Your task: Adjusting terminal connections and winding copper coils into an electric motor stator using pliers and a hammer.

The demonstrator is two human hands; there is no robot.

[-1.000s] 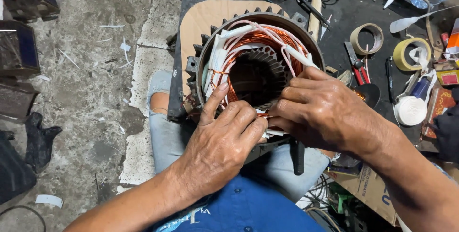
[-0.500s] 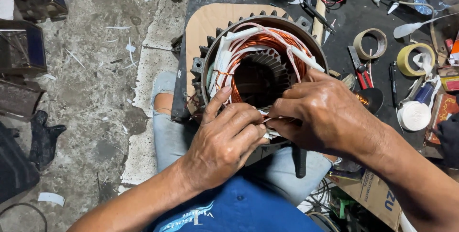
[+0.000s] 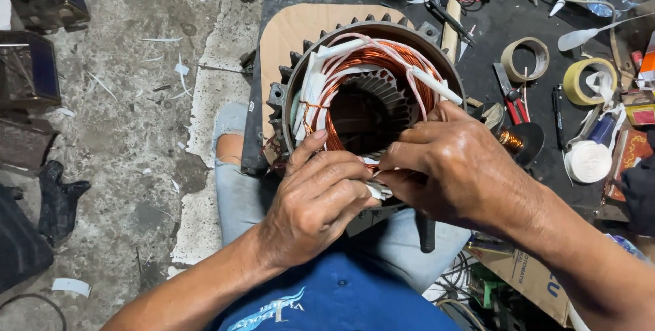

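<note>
where the motor stator [image 3: 372,92] rests on the person's lap against a plywood board [image 3: 293,31], its copper windings [image 3: 361,58] face up; the left hand [image 3: 317,205] and right hand [image 3: 457,167] meet at its near rim, both pinching white insulation strips [image 3: 377,191]. 2 tape rolls [image 3: 525,59] lie well right.

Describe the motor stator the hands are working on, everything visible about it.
The stator is a round, dark grey metal housing with finned outer edges, its bore facing up at the camera. Inside, slotted laminations ring an open centre, wound with bright copper coils. White sleeving and pale lacing cord run over the windings. It rests on a light wooden board at the edge of a dark workbench, against the person's lap. The left hand and right hand press on its near rim, pinching white sleeving between them.
</note>
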